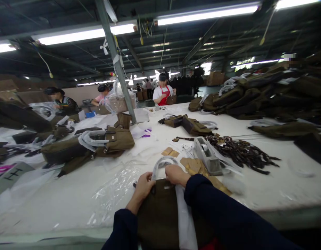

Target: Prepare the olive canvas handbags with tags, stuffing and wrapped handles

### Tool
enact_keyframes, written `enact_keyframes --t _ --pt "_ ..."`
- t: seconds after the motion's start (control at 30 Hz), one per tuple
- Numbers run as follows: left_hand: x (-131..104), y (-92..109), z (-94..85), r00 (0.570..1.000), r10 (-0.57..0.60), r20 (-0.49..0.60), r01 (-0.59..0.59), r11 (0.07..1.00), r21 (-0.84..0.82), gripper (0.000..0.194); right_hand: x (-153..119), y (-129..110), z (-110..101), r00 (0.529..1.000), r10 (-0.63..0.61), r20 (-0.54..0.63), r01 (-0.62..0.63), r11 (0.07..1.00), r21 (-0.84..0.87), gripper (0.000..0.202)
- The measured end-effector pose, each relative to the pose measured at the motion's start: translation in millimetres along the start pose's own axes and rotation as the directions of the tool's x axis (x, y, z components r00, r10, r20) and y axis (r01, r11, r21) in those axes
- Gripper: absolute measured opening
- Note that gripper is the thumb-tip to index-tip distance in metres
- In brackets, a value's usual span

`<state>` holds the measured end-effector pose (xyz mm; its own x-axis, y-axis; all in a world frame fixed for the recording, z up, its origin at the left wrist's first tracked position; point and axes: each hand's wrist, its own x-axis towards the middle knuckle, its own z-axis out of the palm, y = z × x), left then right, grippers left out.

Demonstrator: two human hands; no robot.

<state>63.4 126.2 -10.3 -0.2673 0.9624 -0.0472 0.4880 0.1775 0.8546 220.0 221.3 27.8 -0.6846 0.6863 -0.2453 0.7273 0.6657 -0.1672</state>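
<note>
An olive-brown handbag point(157, 215) stands upright at the near table edge, in front of me. Its handle point(164, 160), wrapped in whitish film, arches above the top. My left hand point(144, 189) is closed at the bag's upper left corner, thumb and fingers pinching around the handle's base. With fingers bent, my right hand point(176, 174) grips the handle's right side near the top edge; its fingertips are partly hidden. A strip of white wrapping point(185, 217) hangs down the bag's right side, below my right wrist.
A grey tape dispenser point(207, 156) stands beyond my right hand, near brown paper pieces point(195, 166) and a heap of dark straps point(238, 152). More bags lie left point(116, 140) and are piled right point(254, 93). A slanted metal post point(118, 66) rises at the table. Co-workers point(164, 92) stand beyond.
</note>
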Motion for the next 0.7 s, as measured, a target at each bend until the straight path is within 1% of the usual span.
enact_keyframes --t 0.1,0.17,0.27,0.3,0.37,0.47,0.57,0.7 --pt "-3.3 -2.9 -8.1 0.999 0.040 0.035 -0.036 0.993 -0.116 0.041 9.8 -9.7 -0.2 0.998 -0.052 -0.018 0.053 0.998 0.041 0.021" --pt "-4.5 -5.5 -11.9 0.998 0.049 0.047 -0.041 0.986 -0.161 0.045 14.7 -15.8 -1.9 0.995 -0.092 -0.042 0.096 0.991 0.093 0.017" --pt "-3.0 -10.4 -13.8 0.997 0.056 0.061 -0.044 0.983 -0.178 0.053 17.8 -19.0 -4.1 0.987 -0.154 -0.044 0.160 0.968 0.192 0.015" --pt "-1.8 -11.8 -13.6 0.996 0.061 0.066 -0.049 0.984 -0.172 0.053 17.7 -18.7 -4.3 0.985 -0.169 -0.037 0.174 0.959 0.223 0.016" --pt "0.5 -13.2 -12.4 0.995 0.075 0.065 -0.066 0.988 -0.141 0.044 16.7 -17.3 -3.4 0.982 -0.186 -0.032 0.188 0.944 0.271 0.016" --pt "0.5 -11.3 -8.8 0.995 0.095 0.011 -0.095 0.994 -0.059 0.027 15.0 -15.7 0.4 0.980 -0.195 -0.046 0.200 0.932 0.303 0.016" --pt "-3.4 -8.8 -3.1 0.990 0.107 -0.088 -0.104 0.994 0.033 0.023 14.0 -13.5 5.4 0.976 -0.210 -0.056 0.217 0.932 0.289 0.017" --pt "-9.7 -10.5 3.8 0.973 0.114 -0.203 -0.089 0.988 0.126 0.019 5.5 -4.0 5.9 0.974 -0.217 -0.067 0.225 0.958 0.175 0.022"
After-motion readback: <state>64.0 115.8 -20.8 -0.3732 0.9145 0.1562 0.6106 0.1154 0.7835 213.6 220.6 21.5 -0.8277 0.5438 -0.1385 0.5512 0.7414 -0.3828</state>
